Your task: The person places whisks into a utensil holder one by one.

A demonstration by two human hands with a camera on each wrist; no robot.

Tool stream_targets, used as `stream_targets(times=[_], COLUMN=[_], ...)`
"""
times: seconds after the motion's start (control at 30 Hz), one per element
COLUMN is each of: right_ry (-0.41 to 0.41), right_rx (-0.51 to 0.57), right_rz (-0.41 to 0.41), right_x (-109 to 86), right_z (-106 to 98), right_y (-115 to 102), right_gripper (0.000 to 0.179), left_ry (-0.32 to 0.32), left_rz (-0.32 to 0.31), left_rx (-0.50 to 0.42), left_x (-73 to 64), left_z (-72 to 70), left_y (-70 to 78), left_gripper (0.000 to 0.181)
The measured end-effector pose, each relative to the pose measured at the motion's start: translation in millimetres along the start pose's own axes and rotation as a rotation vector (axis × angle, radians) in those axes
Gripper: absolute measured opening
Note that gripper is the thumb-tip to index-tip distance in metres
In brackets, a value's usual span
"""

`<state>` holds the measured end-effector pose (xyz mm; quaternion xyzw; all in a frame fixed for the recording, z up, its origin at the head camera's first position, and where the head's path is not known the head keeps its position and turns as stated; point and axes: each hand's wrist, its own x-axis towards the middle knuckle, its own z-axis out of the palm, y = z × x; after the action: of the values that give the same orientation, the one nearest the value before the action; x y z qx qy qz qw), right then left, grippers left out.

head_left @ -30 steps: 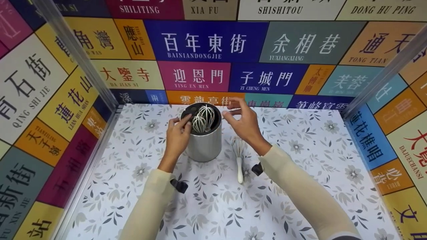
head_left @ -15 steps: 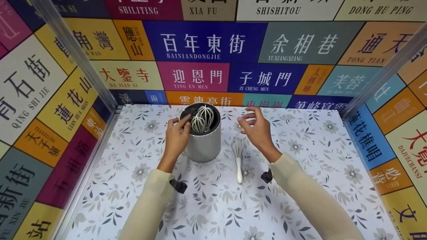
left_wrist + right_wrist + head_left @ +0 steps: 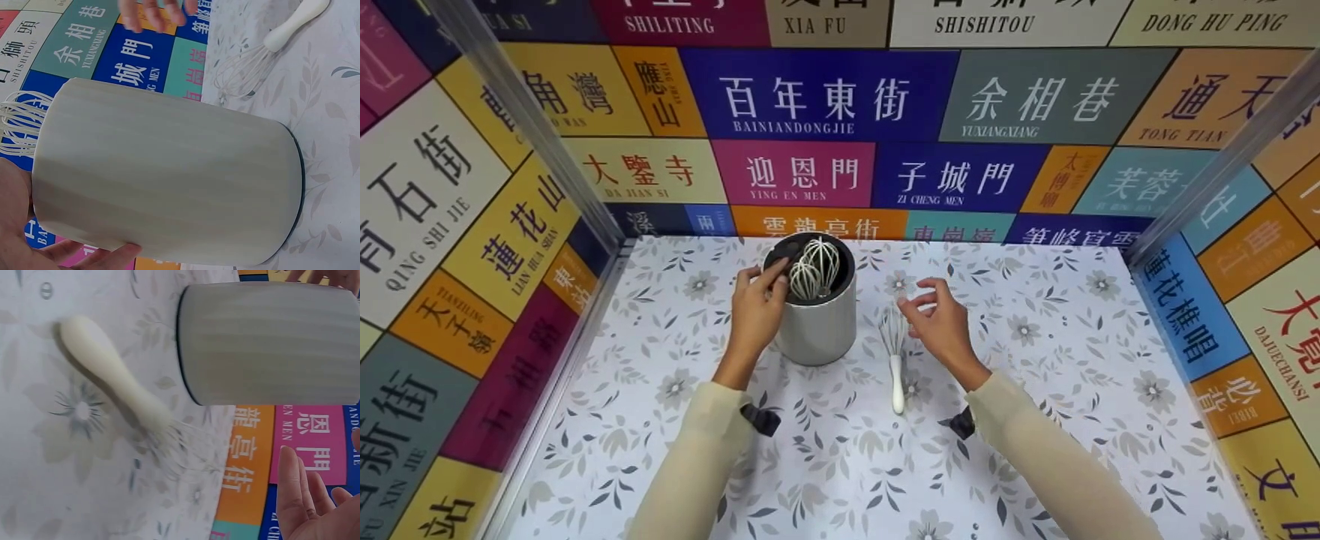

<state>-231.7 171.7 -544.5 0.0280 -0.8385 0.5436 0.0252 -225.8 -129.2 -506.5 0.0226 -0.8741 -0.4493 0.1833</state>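
Observation:
A pale grey utensil holder (image 3: 819, 334) with a black inner rim stands upright on the table. Two wire whisks (image 3: 823, 259) stick out of its top, heads up; their handles are hidden inside. My left hand (image 3: 756, 311) holds the holder at its upper left edge, and in the left wrist view its fingers (image 3: 121, 254) curve along the wall. To the right of the holder lies another whisk (image 3: 896, 375), its white handle toward me. Beside that whisk's wire head hovers my right hand (image 3: 943, 322), fingers loosely bent and holding nothing.
The table (image 3: 825, 472) wears a white cover with grey flowers and leaves. Panels of colourful street-name signs (image 3: 810, 94) wall it in at the back and both sides. Clear corner posts (image 3: 547, 142) rise where the panels meet.
My right hand has pulled away from the holder's right side, moving right and then down toward the whisk on the table. My left hand and the holder have stayed put.

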Motion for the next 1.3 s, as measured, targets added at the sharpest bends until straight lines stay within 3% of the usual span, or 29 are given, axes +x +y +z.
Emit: stream_targets(times=[0.37,0.63,1.1,1.3], right_ry=[-0.027,-0.058,-0.120,-0.146], right_rx=[-0.108,-0.179,-0.146,-0.123], right_rz=[0.135,0.167,0.269,0.312], right_x=[-15.9,-25.0,-33.4,-32.5], right_z=[18.5,27.4,34.3,34.2], right_y=[38.0,54.0,63.1,62.3], right_gripper=[0.056,0.057,0.052,0.041], left_ry=[-0.006,-0.004,-0.017,-0.022], left_rz=[-0.009,0.001,-0.018,-0.021], left_rx=[0.000,0.006,0.012,0.020], left_x=[-0.3,-0.9,-0.8,-0.4], left_z=[-0.2,-0.7,-1.1,-0.6], left_y=[-0.3,-0.1,0.1,0.6], left_gripper=[0.034,0.034,0.035,0.035])
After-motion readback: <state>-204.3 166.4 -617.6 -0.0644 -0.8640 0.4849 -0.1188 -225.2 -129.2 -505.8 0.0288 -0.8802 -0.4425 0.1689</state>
